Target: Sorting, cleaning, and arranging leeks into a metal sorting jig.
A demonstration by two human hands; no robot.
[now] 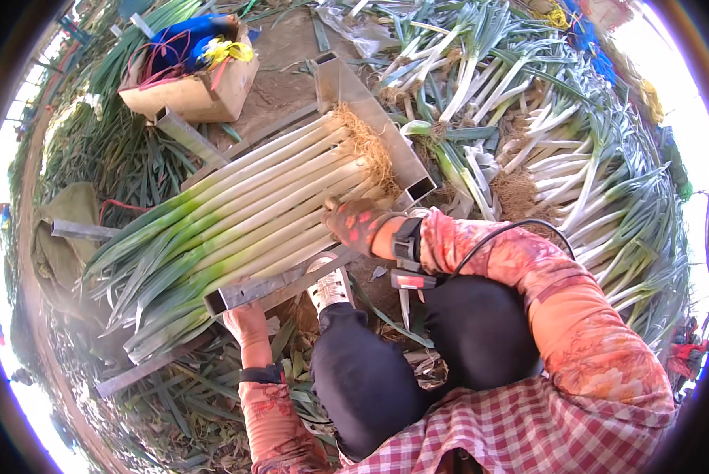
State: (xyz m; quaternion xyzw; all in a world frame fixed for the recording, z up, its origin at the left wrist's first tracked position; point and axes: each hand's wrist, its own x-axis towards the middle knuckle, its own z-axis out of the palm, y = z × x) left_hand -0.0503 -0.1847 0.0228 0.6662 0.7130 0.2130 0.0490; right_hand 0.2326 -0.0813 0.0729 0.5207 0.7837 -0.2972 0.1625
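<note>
Neatly aligned leeks (pixel 244 213), white stalks, green tops, roots against metal frame (pixel 386 134)

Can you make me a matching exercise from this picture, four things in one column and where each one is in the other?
1. right hand in a red-patterned glove
2. bare left hand
3. brown cardboard box
4. loose pile of long leeks

a. top left, holding coloured ties
b. at the near metal rail
c. on the root end of the aligned leeks
d. right of the metal frame

Pairs: 1-c, 2-b, 3-a, 4-d
</note>
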